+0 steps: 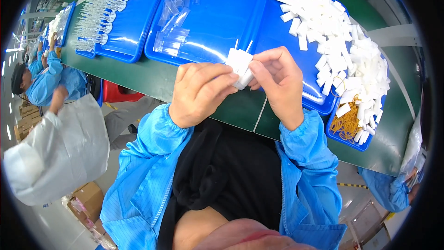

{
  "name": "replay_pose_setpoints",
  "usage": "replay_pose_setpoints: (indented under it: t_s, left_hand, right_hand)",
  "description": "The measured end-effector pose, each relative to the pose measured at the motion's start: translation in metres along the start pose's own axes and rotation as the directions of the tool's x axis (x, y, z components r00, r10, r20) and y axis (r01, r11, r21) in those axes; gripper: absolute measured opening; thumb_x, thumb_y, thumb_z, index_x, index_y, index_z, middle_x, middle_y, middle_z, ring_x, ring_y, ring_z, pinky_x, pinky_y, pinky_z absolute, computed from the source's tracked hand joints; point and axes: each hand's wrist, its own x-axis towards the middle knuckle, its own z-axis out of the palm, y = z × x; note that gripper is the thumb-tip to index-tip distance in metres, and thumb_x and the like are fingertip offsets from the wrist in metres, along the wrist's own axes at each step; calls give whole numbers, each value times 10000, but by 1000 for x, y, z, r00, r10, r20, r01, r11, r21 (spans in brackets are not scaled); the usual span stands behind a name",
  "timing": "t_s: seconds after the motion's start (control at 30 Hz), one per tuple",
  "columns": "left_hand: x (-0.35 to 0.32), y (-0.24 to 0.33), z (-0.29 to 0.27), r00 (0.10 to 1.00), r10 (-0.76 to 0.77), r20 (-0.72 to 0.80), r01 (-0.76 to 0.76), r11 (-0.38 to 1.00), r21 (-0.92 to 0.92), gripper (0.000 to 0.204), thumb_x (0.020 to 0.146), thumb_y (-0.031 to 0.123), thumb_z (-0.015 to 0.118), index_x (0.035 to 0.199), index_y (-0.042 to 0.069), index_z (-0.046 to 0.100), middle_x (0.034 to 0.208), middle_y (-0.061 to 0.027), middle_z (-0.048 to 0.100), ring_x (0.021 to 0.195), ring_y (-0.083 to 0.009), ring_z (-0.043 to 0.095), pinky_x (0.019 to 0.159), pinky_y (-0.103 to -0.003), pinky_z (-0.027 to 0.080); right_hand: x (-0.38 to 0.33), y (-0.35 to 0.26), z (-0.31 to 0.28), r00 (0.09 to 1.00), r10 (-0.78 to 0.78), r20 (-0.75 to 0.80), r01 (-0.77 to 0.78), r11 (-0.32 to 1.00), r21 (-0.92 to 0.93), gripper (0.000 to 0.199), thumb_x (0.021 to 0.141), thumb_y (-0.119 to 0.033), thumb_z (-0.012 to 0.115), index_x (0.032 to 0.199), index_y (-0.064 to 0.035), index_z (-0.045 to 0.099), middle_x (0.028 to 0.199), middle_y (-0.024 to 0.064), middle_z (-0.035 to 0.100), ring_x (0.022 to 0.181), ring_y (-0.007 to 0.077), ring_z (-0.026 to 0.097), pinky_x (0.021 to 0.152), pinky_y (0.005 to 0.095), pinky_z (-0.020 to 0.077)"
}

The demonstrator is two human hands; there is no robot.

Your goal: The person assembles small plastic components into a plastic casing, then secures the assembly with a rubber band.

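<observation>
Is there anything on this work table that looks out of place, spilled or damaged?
Nothing looks damaged. The white blocks lie in a loose heap in the right blue tray, and yellow rubber bands are tangled at its near corner. Both hands, left and right, hold a small white bundle.

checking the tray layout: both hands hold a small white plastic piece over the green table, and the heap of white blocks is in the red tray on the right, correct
Not quite. The head view shows the heap of white blocks in a blue tray, not red. Both the left hand and right hand do hold the small white plastic piece over the green table.
</observation>
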Motion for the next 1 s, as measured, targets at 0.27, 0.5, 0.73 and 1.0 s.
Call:
replay_pose_setpoints:
  t_s: [0.27, 0.5, 0.73, 1.0]
  left_hand:
    - [11, -6, -17, 990, -16, 138, 14, 1000, 11, 496, 659, 147, 863, 1119, 105, 681, 1270, -66, 654, 950, -218, 639, 804, -340, 445]
    - [7, -9, -12, 972, 110, 207, -129, 988, 80, 405, 672, 181, 844, 1038, 111, 686, 1281, -45, 652, 959, -183, 627, 795, -326, 449]
    - [7, -9, -10, 955, 210, 208, -223, 974, 39, 290, 708, 163, 827, 917, 110, 632, 1121, -42, 687, 873, -175, 633, 739, -312, 459]
    - [6, -12, -9, 960, 152, 236, -133, 987, -96, 357, 702, 117, 850, 959, 72, 605, 1072, -74, 680, 796, -182, 635, 709, -320, 474]
  right_hand:
    - [0, 1, -9, 993, -64, 103, 61, 998, 34, 184, 952, -19, 608, 1129, -21, 560, 1023, 70, 656, 907, 121, 669, 719, 232, 542]
    - [2, 10, -14, 987, -71, 146, 83, 994, -76, 193, 904, 9, 614, 1093, -25, 594, 1036, 55, 659, 867, 109, 640, 721, 236, 518]
    - [10, 3, -21, 947, -74, 311, 173, 936, -305, 226, 843, -79, 689, 1054, -36, 621, 1004, 63, 670, 891, 179, 623, 826, 315, 481]
    - [15, 1, -22, 926, -54, 373, 182, 931, -317, 265, 814, -104, 718, 1049, -36, 618, 960, 80, 661, 886, 198, 625, 839, 321, 477]
